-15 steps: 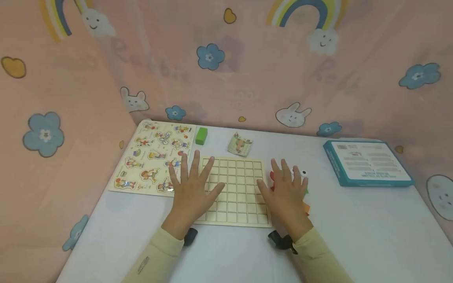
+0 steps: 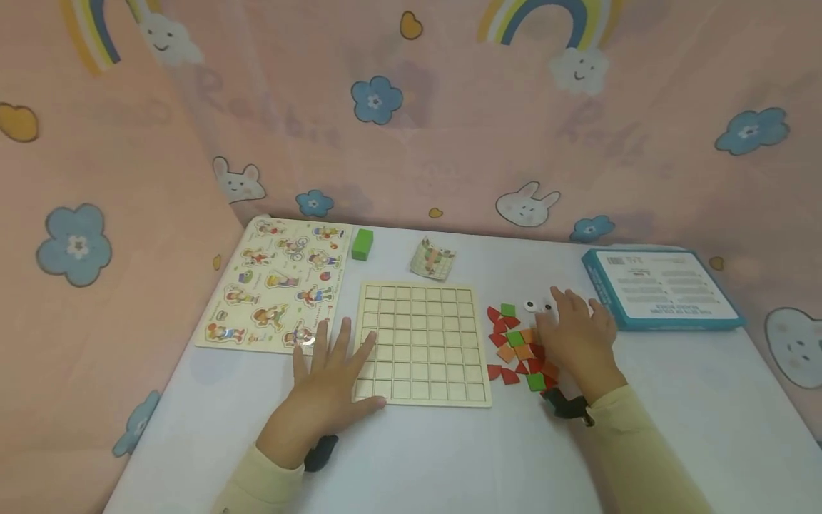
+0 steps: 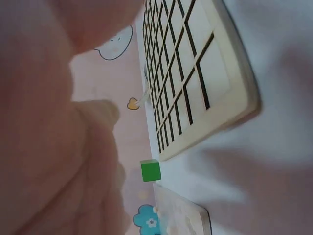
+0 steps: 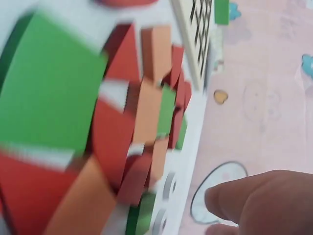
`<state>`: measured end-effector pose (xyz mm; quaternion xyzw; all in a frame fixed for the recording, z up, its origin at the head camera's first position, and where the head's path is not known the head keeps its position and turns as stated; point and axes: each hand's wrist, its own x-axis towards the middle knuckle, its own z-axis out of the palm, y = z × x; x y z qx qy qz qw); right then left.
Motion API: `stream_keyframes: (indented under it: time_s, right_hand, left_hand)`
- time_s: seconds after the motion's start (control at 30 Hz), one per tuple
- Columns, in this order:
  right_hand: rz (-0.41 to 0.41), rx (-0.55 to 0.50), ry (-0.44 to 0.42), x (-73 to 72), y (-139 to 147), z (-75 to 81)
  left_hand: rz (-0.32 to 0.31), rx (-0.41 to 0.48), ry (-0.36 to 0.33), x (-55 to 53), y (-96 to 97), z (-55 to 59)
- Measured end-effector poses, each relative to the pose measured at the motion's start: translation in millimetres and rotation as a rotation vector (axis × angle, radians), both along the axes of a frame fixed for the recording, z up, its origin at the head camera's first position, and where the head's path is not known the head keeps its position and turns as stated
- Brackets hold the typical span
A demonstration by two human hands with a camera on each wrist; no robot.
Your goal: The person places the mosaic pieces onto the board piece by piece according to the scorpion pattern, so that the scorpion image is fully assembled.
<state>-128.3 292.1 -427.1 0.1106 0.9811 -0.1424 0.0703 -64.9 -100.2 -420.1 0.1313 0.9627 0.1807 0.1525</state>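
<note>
A pale wooden grid board (image 2: 420,347) lies flat on the table between the two hands. My left hand (image 2: 321,396) is at its left edge, fingers spread and holding nothing; index fingertip and thumb overlap the board's edge in the head view. My right hand (image 2: 578,351) hovers by a heap of small wooden pieces right of the board, fingers loosely bent and nothing in them. Green squares (image 2: 536,383), red quarter-rounds (image 2: 510,377) and orange pieces (image 2: 506,353) make up the heap, partly hidden by that hand. White eye discs (image 2: 529,305) lie behind it.
A puzzle board with printed children (image 2: 282,282) lies at the back left, beside a green block (image 2: 362,245). Behind the grid sits a creased pattern card (image 2: 433,260). A teal-edged box (image 2: 664,291) lies at the back right, near the patterned cloth wall (image 2: 449,143).
My right hand has moved right, off the board's edge, uncovering much of the heap. My left hand has slid left and nearer, baring the grid; its fingers stay spread.
</note>
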Motion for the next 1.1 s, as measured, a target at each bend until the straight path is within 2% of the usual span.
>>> stream_keyframes:
  time_s: [0.07,0.13,0.33,0.5,0.63,0.9,1.1]
  right_hand:
    - [0.002,0.014,-0.034,-0.3,9.7,0.5]
    - [0.018,0.016,-0.036,-0.8,15.9,-0.5]
    - [0.054,-0.019,0.013,-8.9,22.6,-6.5]
    - [0.035,-0.040,0.022,-13.8,22.9,-8.9]
    - [0.024,-0.036,0.025,-15.8,24.5,-11.8]
    - [0.042,0.016,0.027,-20.6,27.6,-15.4]
    - [0.092,-0.005,-0.035,-24.3,33.2,-6.4]
  left_hand:
    - [-0.004,-0.007,-0.054,5.4,-2.0,0.4]
    - [0.001,0.001,-0.072,9.8,-3.4,-0.2]
    - [-0.022,-0.008,-0.028,15.9,-3.9,-4.3]
    - [-0.070,-0.025,0.035,14.3,0.4,-7.0]
    - [-0.085,-0.038,0.056,10.8,5.6,-6.5]
    - [-0.029,0.006,0.049,3.1,11.1,-8.3]
    - [-0.009,0.013,0.055,1.6,13.5,-11.2]
